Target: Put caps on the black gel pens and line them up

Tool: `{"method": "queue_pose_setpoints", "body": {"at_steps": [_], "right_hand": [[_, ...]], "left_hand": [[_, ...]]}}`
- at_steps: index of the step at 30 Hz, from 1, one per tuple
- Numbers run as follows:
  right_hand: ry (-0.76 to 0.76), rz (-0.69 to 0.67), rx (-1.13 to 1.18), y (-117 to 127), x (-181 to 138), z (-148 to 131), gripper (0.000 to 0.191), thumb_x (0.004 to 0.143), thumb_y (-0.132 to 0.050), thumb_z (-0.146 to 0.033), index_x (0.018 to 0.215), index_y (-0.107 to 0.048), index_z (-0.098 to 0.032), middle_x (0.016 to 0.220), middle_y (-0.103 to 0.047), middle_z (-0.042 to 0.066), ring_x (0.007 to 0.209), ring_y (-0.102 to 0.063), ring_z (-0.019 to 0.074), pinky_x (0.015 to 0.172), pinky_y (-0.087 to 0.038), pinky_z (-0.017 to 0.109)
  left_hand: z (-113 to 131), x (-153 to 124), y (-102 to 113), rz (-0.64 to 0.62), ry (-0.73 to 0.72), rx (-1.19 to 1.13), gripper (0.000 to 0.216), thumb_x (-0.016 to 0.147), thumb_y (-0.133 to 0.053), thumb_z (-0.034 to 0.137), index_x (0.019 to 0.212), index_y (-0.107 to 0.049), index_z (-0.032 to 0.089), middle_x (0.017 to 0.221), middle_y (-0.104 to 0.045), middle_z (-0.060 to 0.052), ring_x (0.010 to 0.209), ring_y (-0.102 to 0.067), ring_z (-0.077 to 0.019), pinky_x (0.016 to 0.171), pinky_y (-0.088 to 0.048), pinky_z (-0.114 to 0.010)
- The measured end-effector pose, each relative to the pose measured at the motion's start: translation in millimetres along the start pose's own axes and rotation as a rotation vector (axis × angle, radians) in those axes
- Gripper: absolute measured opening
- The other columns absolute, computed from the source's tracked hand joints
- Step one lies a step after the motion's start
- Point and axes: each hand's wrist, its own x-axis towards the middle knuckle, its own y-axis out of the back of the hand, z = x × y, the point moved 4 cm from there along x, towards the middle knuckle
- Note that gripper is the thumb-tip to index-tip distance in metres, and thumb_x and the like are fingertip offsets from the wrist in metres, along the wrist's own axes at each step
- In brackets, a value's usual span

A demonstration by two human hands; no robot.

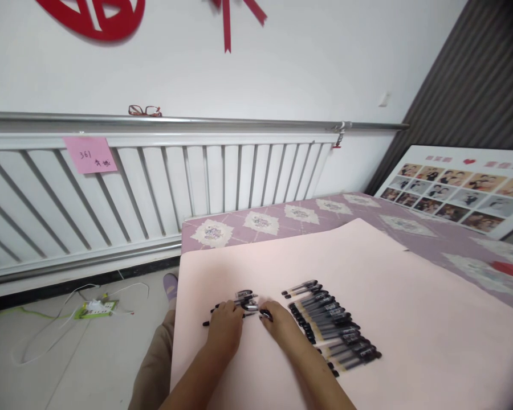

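My left hand [226,324] is closed over a small group of black gel pens, with a pen [206,323] sticking out on both sides of it. A clear pen cap with a silver clip [251,307] shows at its fingertips. Just to the right, my right hand [277,320] pinches a short black piece that looks like a pen cap [265,314], its far end hidden by the fingers. Beyond the left hand lies another loose cap [243,294]. Right of my right hand, several black pens [336,313] lie side by side in a slanting row, with loose black ends along their left side.
Pale pink sheeting [431,324] covers the table over a purple patterned cloth [277,222]. A photo board [457,188] leans at the back right. A white radiator [222,176] stands behind. On the floor at left is a power strip [96,308] with cables.
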Motion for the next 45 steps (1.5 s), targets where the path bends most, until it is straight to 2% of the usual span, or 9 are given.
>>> {"method": "queue_pose_setpoints", "body": {"at_steps": [10, 15, 19, 23, 25, 29, 34, 39, 45], "right_hand": [[-0.004, 0.020, -0.010, -5.1, 2.0, -11.0, 0.019, 0.069, -0.046, -0.009, 0.076, -0.060, -0.019, 0.078, -0.061, 0.004, 0.078, -0.057, 0.0179, 0.074, -0.044, 0.028], [-0.031, 0.053, 0.009, 0.2, 0.2, -8.3, 0.017, 0.072, -0.047, -0.013, 0.079, -0.061, -0.019, 0.082, -0.064, 0.004, 0.081, -0.058, 0.0183, 0.074, -0.045, 0.029], [-0.092, 0.099, 0.009, 11.6, -5.1, -0.7, 0.023, 0.080, -0.045, -0.026, 0.094, -0.061, -0.018, 0.094, -0.066, 0.008, 0.089, -0.059, 0.0204, 0.080, -0.044, 0.031], [-0.146, 0.101, -0.012, 19.1, -12.7, 4.2, 0.033, 0.083, -0.041, -0.029, 0.111, -0.054, -0.016, 0.106, -0.065, 0.010, 0.095, -0.059, 0.0203, 0.082, -0.043, 0.029], [-0.162, 0.088, -0.032, 18.4, -16.2, 4.5, 0.031, 0.083, -0.041, -0.029, 0.107, -0.056, -0.017, 0.098, -0.067, 0.009, 0.088, -0.061, 0.0195, 0.077, -0.044, 0.027], [-0.203, 0.083, -0.096, 11.0, -18.9, 3.5, 0.020, 0.080, -0.044, -0.026, 0.085, -0.061, -0.019, 0.081, -0.068, 0.007, 0.077, -0.062, 0.0197, 0.068, -0.043, 0.026], [-0.247, 0.069, -0.152, 2.6, -12.9, -2.4, 0.017, 0.078, -0.049, -0.031, 0.082, -0.061, -0.020, 0.079, -0.068, 0.006, 0.076, -0.061, 0.0193, 0.064, -0.041, 0.025], [-0.244, 0.019, -0.176, -2.5, -6.3, -11.3, 0.017, 0.074, -0.054, -0.027, 0.087, -0.062, -0.020, 0.084, -0.069, 0.006, 0.078, -0.062, 0.0191, 0.066, -0.041, 0.025], [-0.240, -0.005, -0.210, -6.0, -4.4, -9.8, 0.017, 0.075, -0.051, -0.021, 0.087, -0.063, -0.021, 0.083, -0.068, 0.005, 0.078, -0.062, 0.0188, 0.067, -0.041, 0.025]], "left_hand": [[0.9, 1.3, -3.9, -0.002, 0.000, -0.021, 0.020, 0.086, -0.043, 0.017, 0.094, -0.060, 0.023, 0.098, -0.056, -0.004, 0.095, -0.049, -0.0208, 0.080, -0.036, -0.033], [0.7, -2.1, 2.9, 0.037, 0.002, -0.053, 0.022, 0.086, -0.042, 0.017, 0.098, -0.059, 0.023, 0.098, -0.056, -0.005, 0.096, -0.048, -0.0207, 0.081, -0.036, -0.032], [-1.2, -16.0, 11.1, 0.063, -0.005, -0.102, 0.025, 0.083, -0.044, 0.016, 0.101, -0.058, 0.026, 0.100, -0.056, -0.003, 0.098, -0.047, -0.0188, 0.085, -0.035, -0.031], [-1.6, -38.2, 9.7, 0.083, -0.054, -0.260, 0.024, 0.080, -0.045, 0.013, 0.097, -0.060, 0.025, 0.098, -0.056, -0.003, 0.097, -0.048, -0.0173, 0.086, -0.036, -0.028], [-2.3, -47.1, 2.4, 0.069, -0.066, -0.319, 0.024, 0.081, -0.045, 0.015, 0.096, -0.060, 0.024, 0.097, -0.056, -0.003, 0.094, -0.049, -0.0173, 0.084, -0.037, -0.027], [-5.5, -54.6, -13.6, 0.057, -0.049, -0.363, 0.022, 0.083, -0.042, 0.015, 0.090, -0.062, 0.023, 0.092, -0.057, -0.003, 0.089, -0.050, -0.0171, 0.080, -0.039, -0.027], [-7.3, -50.6, -6.7, 0.133, -0.037, -0.365, 0.024, 0.082, -0.042, 0.013, 0.090, -0.062, 0.023, 0.093, -0.058, -0.003, 0.090, -0.050, -0.0174, 0.081, -0.039, -0.028], [-5.2, -31.0, 10.1, 0.166, 0.019, -0.175, 0.027, 0.081, -0.044, 0.014, 0.099, -0.060, 0.027, 0.102, -0.057, -0.002, 0.099, -0.047, -0.0194, 0.086, -0.034, -0.032], [-3.9, -10.8, 0.9, 0.144, 0.044, -0.064, 0.025, 0.085, -0.044, 0.016, 0.101, -0.060, 0.026, 0.101, -0.058, -0.004, 0.098, -0.046, -0.0214, 0.084, -0.031, -0.035]]}}
